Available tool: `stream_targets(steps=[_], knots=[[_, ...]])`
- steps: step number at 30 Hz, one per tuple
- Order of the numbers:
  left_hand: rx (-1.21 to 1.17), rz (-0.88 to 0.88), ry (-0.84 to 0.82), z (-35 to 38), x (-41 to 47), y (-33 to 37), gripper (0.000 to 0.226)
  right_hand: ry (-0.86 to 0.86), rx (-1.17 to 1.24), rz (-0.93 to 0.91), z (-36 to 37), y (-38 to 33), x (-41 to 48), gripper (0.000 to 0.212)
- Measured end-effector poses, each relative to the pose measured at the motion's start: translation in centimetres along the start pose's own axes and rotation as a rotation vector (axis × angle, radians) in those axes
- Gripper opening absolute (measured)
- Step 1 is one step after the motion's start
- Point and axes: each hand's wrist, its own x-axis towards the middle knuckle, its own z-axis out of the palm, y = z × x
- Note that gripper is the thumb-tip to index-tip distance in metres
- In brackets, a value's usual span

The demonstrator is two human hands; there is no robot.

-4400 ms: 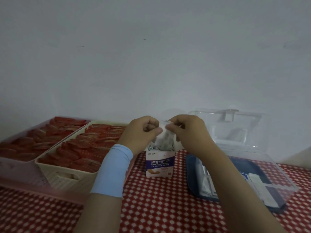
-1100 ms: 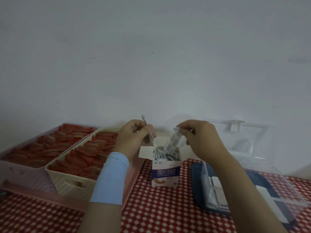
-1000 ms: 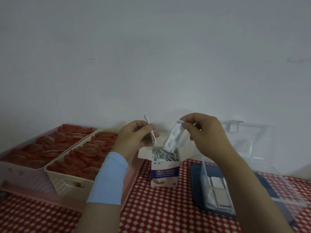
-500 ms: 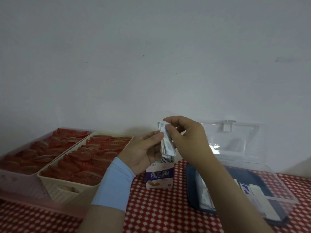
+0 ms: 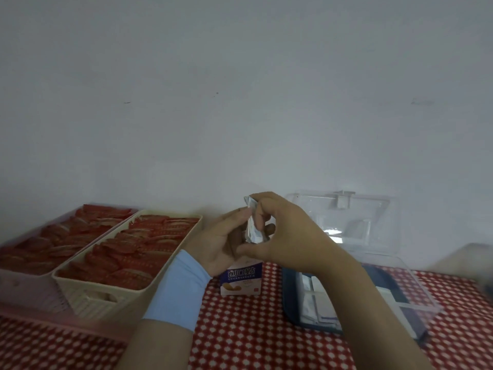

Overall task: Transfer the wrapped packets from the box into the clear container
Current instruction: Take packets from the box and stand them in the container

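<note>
A small white and blue box (image 5: 241,279) stands on the red checked table, its top hidden behind my hands. Above it, a bunch of silvery wrapped packets (image 5: 252,228) is held upright between both hands. My left hand (image 5: 221,241), with a light blue wristband, cups the packets from the left, fingertips touching them. My right hand (image 5: 288,233) pinches them from the right and top. The clear container (image 5: 373,295) lies to the right on a dark blue tray, lid raised, with several white packets inside its compartments.
Two baskets at the left, a cream one (image 5: 114,295) and a pale pink one (image 5: 24,287), are filled with red wrapped items. A grey wall stands close behind. The open lid (image 5: 344,220) leans back against the wall.
Over the last second my right hand lifted packets out of the box. My left hand let go of the box flap and came up against the packets. They are now gathered between both hands.
</note>
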Motion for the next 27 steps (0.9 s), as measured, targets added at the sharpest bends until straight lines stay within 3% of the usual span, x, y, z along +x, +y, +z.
stream_targets(steps=[8, 16, 21, 25, 27], knots=[[-0.056, -0.053, -0.1, 4.6, 0.2, -1.7, 0.028, 0.015, -0.123, 0.035, -4.0, 0.2, -3.1, 0.049], [0.011, -0.12, -0.12, 7.6, -0.5, -4.3, 0.052, -0.042, -0.139, 0.089, -7.7, -0.2, -6.5, 0.053], [-0.016, -0.111, -0.137, 10.4, -1.5, -5.1, 0.028, -0.1, -0.12, 0.153, -9.2, -0.9, -8.0, 0.055], [-0.052, -0.127, -0.175, 12.0, -1.8, -5.3, 0.044, -0.096, 0.243, 0.269, -11.5, -0.5, -8.4, 0.037], [-0.084, -0.168, -0.141, 12.5, -1.6, -5.5, 0.041, -0.034, 0.347, 0.318, -12.6, 0.1, -8.3, 0.026]])
